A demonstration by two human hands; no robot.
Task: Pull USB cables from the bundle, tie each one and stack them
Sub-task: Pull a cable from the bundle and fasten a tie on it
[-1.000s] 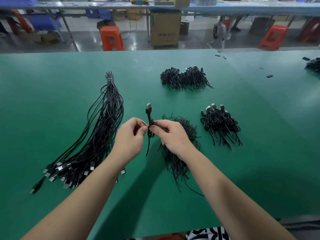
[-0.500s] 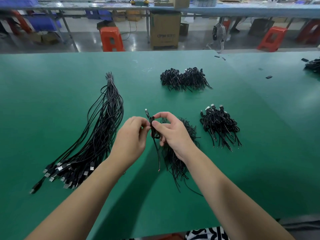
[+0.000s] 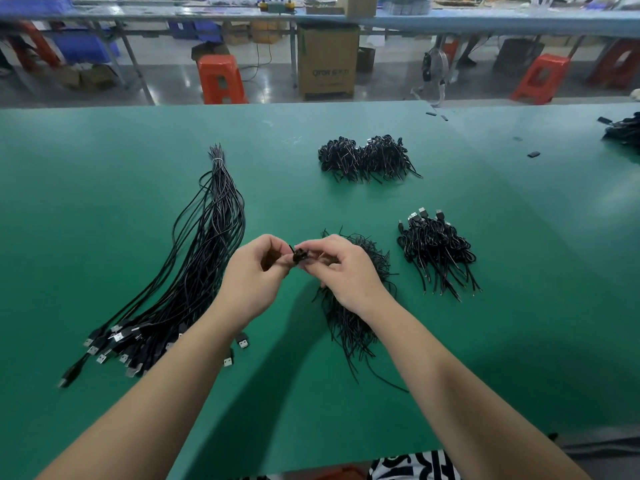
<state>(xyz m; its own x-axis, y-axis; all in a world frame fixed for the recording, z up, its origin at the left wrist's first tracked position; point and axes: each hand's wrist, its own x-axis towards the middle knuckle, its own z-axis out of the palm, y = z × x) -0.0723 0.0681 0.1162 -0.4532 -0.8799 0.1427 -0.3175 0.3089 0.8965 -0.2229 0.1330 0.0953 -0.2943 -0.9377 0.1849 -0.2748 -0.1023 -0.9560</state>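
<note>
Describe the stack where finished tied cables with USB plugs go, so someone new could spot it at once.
On the green table, look just right of the right hand. The small stack of tied cables lies there. Unlike the far heap and the loose tangle under that hand, silver USB plugs show at its far end.

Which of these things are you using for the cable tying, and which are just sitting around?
For the job:
- long bundle of loose cables
- small coiled cable pinched by the left hand and right hand
- pile of thin ties under the right hand
- near stack of tied cables
- far stack of tied cables

Just around:
- orange stool
- cardboard box
- small black bits on the green table
</note>
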